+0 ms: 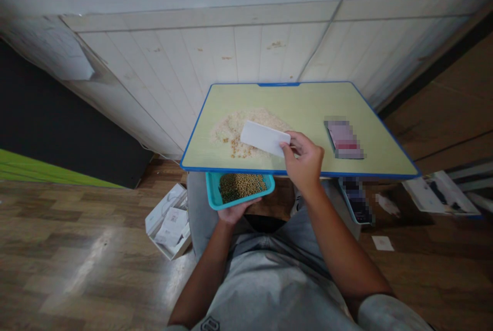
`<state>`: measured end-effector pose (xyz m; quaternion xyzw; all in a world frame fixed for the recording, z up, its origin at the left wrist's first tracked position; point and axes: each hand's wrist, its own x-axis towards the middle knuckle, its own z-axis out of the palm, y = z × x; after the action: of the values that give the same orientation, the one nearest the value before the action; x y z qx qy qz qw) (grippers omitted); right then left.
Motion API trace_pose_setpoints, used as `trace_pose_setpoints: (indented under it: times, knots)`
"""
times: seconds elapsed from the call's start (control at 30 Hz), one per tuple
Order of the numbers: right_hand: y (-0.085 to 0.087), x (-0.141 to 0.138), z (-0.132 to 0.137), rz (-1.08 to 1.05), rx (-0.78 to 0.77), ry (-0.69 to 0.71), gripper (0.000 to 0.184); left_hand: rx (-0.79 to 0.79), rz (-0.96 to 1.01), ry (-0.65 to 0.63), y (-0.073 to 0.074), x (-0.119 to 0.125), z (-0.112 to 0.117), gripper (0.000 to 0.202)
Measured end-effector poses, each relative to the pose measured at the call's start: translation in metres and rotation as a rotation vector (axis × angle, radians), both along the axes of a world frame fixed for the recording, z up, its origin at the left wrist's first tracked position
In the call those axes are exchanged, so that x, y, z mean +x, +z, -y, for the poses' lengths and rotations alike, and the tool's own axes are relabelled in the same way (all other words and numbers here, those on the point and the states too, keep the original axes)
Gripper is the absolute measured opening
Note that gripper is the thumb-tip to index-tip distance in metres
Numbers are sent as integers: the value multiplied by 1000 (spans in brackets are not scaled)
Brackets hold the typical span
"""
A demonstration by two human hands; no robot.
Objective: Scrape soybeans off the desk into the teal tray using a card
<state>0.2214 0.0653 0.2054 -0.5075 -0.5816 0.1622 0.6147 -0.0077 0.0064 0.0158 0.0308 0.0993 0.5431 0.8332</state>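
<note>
My right hand (306,159) pinches one end of a white card (264,137), its thumb on top. The card is tilted over a spread of pale rice-like grains (252,115) on the folding table (308,105). Several yellow-brown beans (235,148) lie among the grains, left of the card. Just under the table's near edge, my left hand (234,212) holds a teal tray (212,195) from below, its fingers partly hidden beneath. Inside the tray are green beans (228,188) on the left and tan soybeans (250,184) on the right.
A phone (344,138) lies on the table's right side. On the floor stand an open white box (169,223) with papers at left and a white tray-like container (442,195) at right. Another container (356,202) rests by my right leg. A wall runs behind the table.
</note>
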Motion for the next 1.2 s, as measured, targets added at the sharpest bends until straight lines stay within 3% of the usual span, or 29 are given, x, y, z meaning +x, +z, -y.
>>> trace_pose_setpoints:
  times: [0.23,0.4,0.57,0.87,1.07,1.2]
  knots:
    - [-3,6,1,54,-27,20,18,25,-48,-30,4,0,1,78]
    - [-1,12,1,115,4,-93,19,-44,0,-13,7,-1,2,79]
    - [4,21,4,172,60,-152,19,-17,-69,8,5,0,3,77]
    - [7,14,15,193,-3,-39,18,-2,-44,-19,6,-1,1,77]
    - [6,13,17,195,9,-81,19,25,-30,-32,2,-3,2,76]
    - [8,10,21,209,-8,-38,19,61,-72,-27,5,-1,2,76]
